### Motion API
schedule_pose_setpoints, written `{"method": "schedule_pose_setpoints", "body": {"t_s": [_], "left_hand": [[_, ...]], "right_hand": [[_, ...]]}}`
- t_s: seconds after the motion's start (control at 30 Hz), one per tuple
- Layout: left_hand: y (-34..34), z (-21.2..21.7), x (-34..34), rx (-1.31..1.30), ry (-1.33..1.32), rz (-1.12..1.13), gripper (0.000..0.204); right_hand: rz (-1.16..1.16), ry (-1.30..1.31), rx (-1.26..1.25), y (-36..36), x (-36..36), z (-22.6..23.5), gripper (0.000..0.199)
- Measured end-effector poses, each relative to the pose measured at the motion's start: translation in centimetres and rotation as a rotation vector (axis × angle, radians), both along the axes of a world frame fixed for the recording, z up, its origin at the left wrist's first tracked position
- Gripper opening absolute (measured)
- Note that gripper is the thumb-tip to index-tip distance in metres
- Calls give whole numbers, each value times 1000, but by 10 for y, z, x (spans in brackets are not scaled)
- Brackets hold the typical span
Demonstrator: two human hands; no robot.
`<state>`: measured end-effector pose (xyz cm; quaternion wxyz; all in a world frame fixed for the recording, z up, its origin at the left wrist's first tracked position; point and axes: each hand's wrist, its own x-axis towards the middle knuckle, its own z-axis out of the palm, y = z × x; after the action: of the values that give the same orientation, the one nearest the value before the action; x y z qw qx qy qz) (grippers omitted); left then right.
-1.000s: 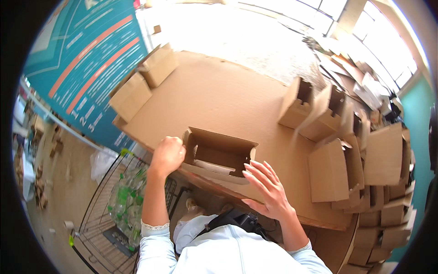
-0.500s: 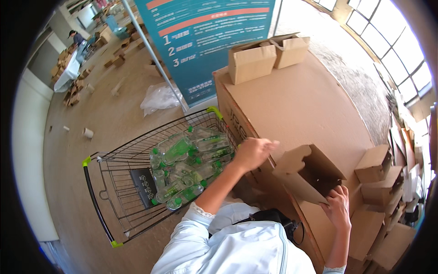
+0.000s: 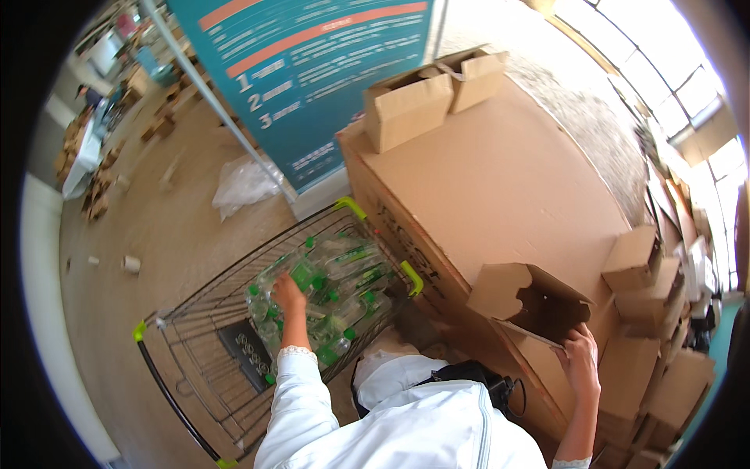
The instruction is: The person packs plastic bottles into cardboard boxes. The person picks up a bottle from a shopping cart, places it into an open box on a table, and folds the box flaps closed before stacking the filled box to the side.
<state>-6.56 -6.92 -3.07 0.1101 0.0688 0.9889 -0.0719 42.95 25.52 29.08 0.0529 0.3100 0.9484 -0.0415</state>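
Observation:
My left hand (image 3: 289, 292) is down among the clear plastic bottles in the shopping cart, its fingers curled on one bottle (image 3: 303, 275) with a green label; the fingertips are partly hidden. Several more bottles (image 3: 351, 309) with green caps lie heaped around it. An open cardboard box (image 3: 527, 301) rests tilted on the near side of a large carton (image 3: 484, 187). At that box's lower right edge, my right hand (image 3: 580, 356) grips the cardboard wall, fingers bent over the rim. Dark shows inside the box; its bottom cannot be made out.
The wire shopping cart (image 3: 195, 320) stands left of the carton. Two small open boxes (image 3: 410, 109) sit at the carton's far end, below a teal banner (image 3: 312, 78). More open boxes (image 3: 633, 367) are stacked at right. A plastic bag (image 3: 244, 187) lies on the floor.
My left hand has swung left and down, from above the carton's edge into the cart, onto a bottle. The right hand keeps its hold on the box. The whole view has shifted slightly.

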Motion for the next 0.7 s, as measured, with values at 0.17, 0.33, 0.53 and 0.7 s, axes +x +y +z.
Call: {"method": "schedule_pose_setpoints", "body": {"t_s": [0.17,0.33,0.53,0.7], "left_hand": [[-24,-27,-7,289,17,-70,73],[3,4,6,601,186,-79,74],[100,129,13,1526,-68,-40,68],[199,268,127,2324,-843,-240,57]], "right_hand": [[-15,8,-21,-1,3,-5,23],[-53,54,-30,-9,16,-14,18],[-35,97,-44,-14,32,-18,8],[-20,140,-24,-18,44,-17,6]]}}
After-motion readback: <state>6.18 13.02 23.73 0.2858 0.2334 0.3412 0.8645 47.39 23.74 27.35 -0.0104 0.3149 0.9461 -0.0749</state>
